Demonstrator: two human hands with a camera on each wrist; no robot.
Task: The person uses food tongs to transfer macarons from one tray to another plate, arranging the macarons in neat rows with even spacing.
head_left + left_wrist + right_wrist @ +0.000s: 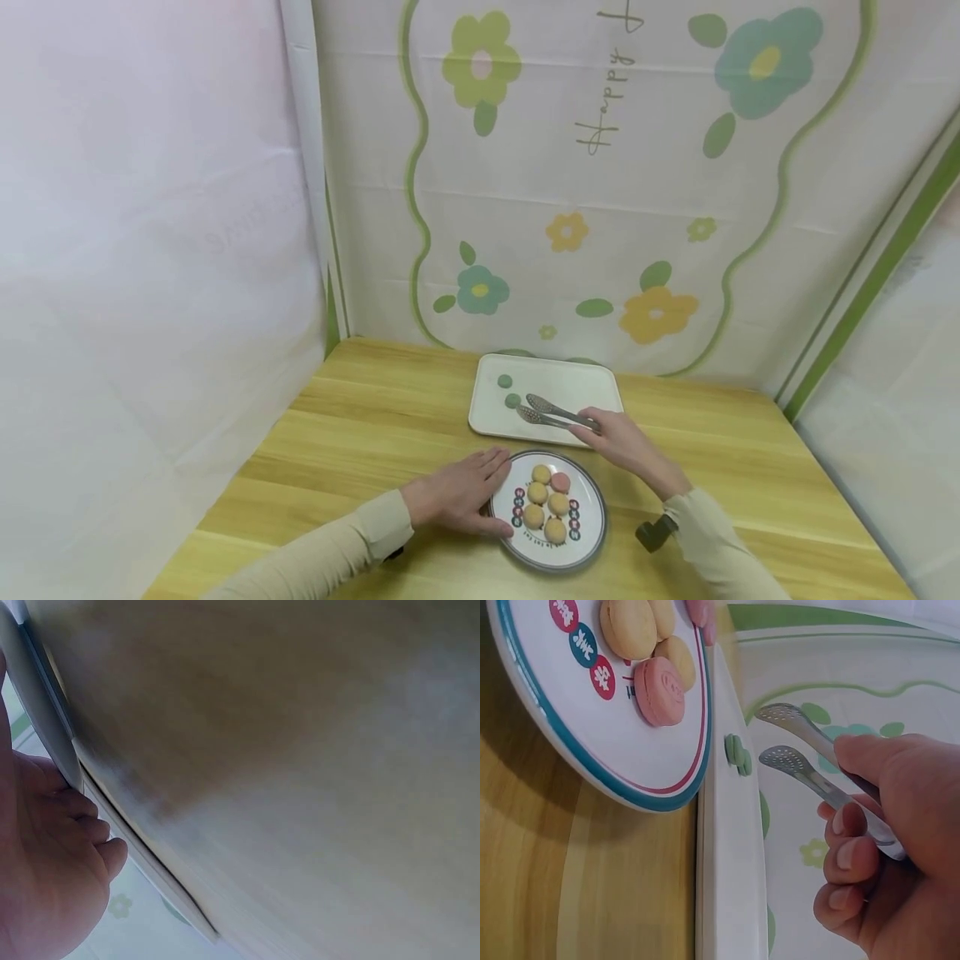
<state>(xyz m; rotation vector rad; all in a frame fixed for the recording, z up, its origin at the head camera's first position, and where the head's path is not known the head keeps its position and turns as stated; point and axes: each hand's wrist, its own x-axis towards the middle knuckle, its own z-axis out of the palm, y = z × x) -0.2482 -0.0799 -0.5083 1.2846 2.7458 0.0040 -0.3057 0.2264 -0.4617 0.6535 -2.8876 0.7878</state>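
Observation:
My right hand (618,439) grips metal tongs (558,412) above the white tray (600,385). In the right wrist view, the two perforated tong heads (786,759) stand apart with nothing between them. Two green macarons (512,400) lie on the tray's left part, near the tong tips. My left hand (461,492) rests at the left rim of a round plate (592,546), fingers extended and thumb over the edge. On that plate sit several yellow macarons (555,530) and one pink macaron (661,691). In the left wrist view, the left hand (52,847) lies against the plate's edge.
The plate stands on a wooden table (405,400), in front of the tray. A flowered cloth backdrop (525,183) hangs behind the table, close to the tray's far edge. White sheets (150,292) enclose the left and right sides.

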